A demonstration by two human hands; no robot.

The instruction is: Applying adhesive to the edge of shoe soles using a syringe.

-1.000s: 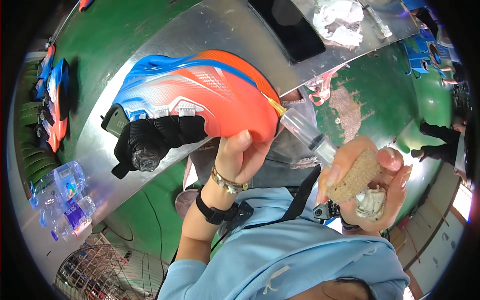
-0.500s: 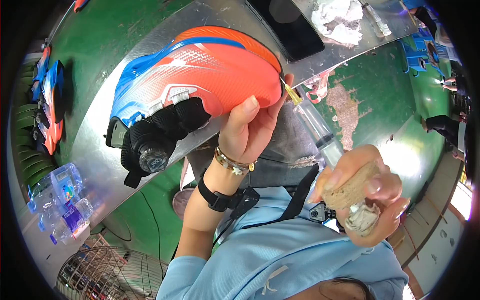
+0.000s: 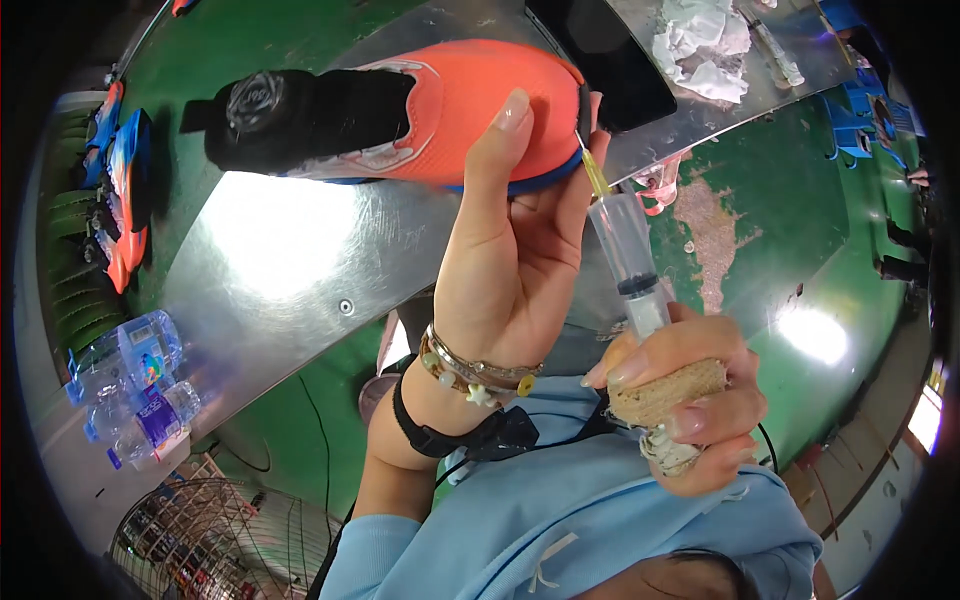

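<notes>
An orange sports shoe (image 3: 480,105) with a black collar and blue edge lies across my left hand (image 3: 505,215), toe to the right. My thumb presses on the toe's upper and the fingers pass beneath it. Closed around a clear syringe (image 3: 622,240), my right hand (image 3: 715,360) angles its yellow-based needle (image 3: 595,170) up to the sole edge at the toe; whether the tip touches is too small to tell. The same hand also grips a tan, rough-textured block (image 3: 668,393) and a crumpled whitish wad (image 3: 672,452). Some right fingertips are hidden behind these.
Beyond the shoe, a metal table (image 3: 390,220) bears a black phone (image 3: 605,65), crumpled white tissue (image 3: 702,45) and another syringe (image 3: 775,50). Plastic bottles (image 3: 135,390) stand at left near more shoes (image 3: 128,200). A wire-cage fan (image 3: 220,530) is at lower left.
The shoe has rolled, so its upper and black collar now face up instead of its side. Both hands have shifted slightly, the right one leftward, with the needle still at the toe edge.
</notes>
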